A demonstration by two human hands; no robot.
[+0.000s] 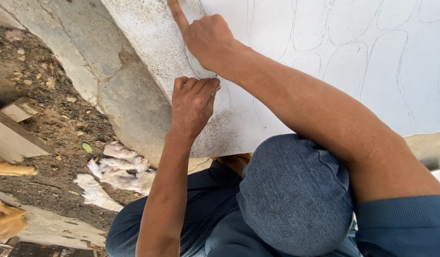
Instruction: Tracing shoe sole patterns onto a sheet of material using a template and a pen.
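A large white sheet point(325, 57) with thin curved outlines drawn on it lies over a speckled grey slab point(148, 43). My right hand point(208, 38) rests on the sheet near its left edge. Its index finger is stretched out along a drawn line and the other fingers are curled under. Just below it my left hand point(194, 102) presses down on the sheet with its fingers bent at the knuckles. Nothing shows in either hand, though the palms are hidden.
My bent knee in blue denim point(291, 195) sits under the right forearm. Left of the slab is a concrete edge point(110, 81), then dirt with dry leaves point(53, 119). A wooden board point(13, 138) and crumpled white rags point(117, 169) lie there.
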